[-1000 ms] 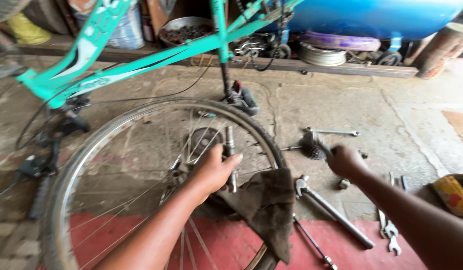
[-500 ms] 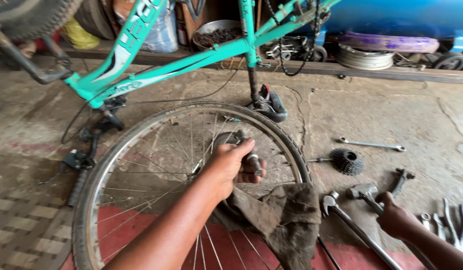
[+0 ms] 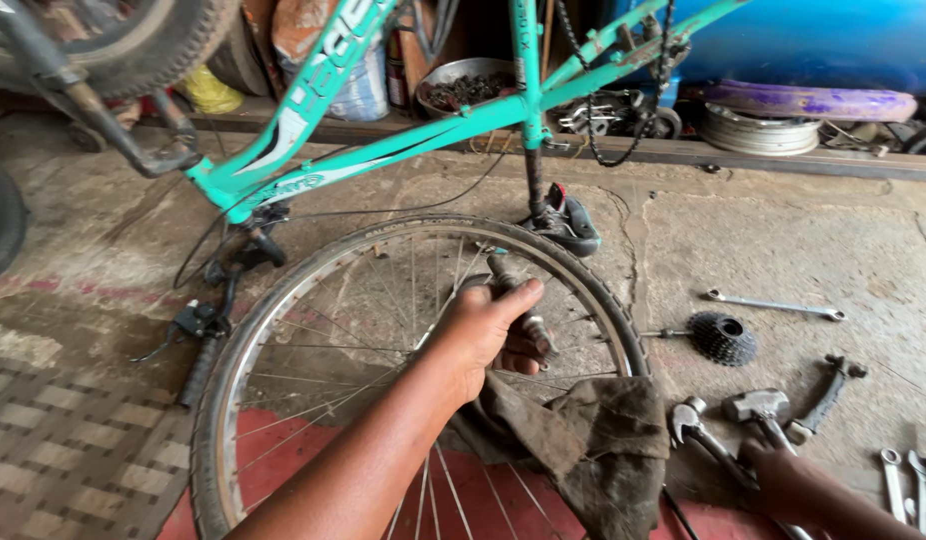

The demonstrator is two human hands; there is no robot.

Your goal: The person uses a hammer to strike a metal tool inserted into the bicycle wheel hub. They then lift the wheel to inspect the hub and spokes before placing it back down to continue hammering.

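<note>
The greasy dark metal axle rod point(image 3: 518, 300) stands tilted over the hub of the spoked bicycle wheel with its black tyre point(image 3: 283, 330), with the left hand point(image 3: 483, 335) curled tight around it. The right hand point(image 3: 783, 475) rests low on the concrete (finger spread unclear) at the steel hammer point(image 3: 758, 410), beside a grimy brown rag point(image 3: 593, 440) draped over the rim.

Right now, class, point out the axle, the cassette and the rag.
axle point(image 3: 515, 296), head view, on its upper shaft above the left hand.
cassette point(image 3: 722, 338), head view, middle of the cogs.
rag point(image 3: 598, 440), head view, middle of the cloth.
</note>
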